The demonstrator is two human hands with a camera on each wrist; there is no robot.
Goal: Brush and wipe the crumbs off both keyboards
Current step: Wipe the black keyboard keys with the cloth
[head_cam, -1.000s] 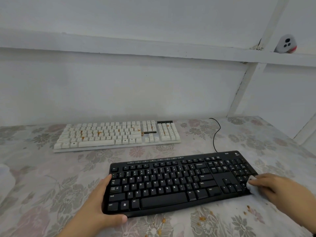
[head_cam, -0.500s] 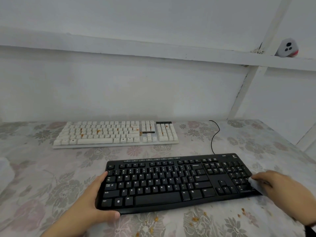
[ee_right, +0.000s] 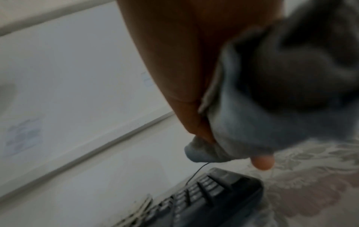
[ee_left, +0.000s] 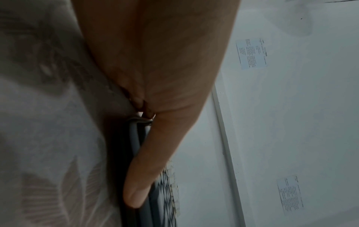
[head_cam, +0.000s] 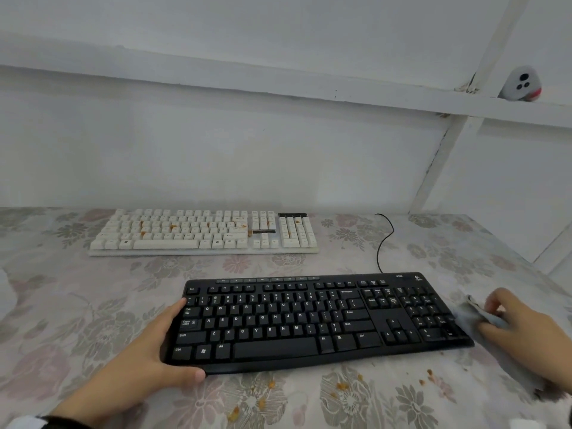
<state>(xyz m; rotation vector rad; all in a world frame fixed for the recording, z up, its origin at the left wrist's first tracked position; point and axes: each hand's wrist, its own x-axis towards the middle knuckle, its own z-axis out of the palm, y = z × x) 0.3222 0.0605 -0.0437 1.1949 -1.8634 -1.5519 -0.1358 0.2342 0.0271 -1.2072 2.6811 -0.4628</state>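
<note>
A black keyboard [head_cam: 325, 320] lies near me on the flowered tablecloth. My left hand [head_cam: 182, 339] grips its front left corner, thumb [ee_left: 147, 169] lying along the front edge. At the keyboard's right end my right hand [head_cam: 492, 314] holds a crumpled grey cloth [head_cam: 467, 314], just above the number pad's corner [ee_right: 223, 188]; the cloth [ee_right: 252, 122] bulges between thumb and fingers. Farther back lies a white keyboard [head_cam: 201, 233] with orange crumbs among its keys. Loose orange crumbs [head_cam: 340, 386] dot the tablecloth in front of the black keyboard.
A black cable [head_cam: 383, 243] runs from the black keyboard's back toward the white wall. The table [head_cam: 93, 305] ends at the right along a slanted edge [head_cam: 526, 267]. A small white and red device [head_cam: 521, 85] sits on a wall ledge.
My right hand with the cloth has come up off the number pad's front right corner and sits a little farther back and to the right. The left hand keeps its hold.
</note>
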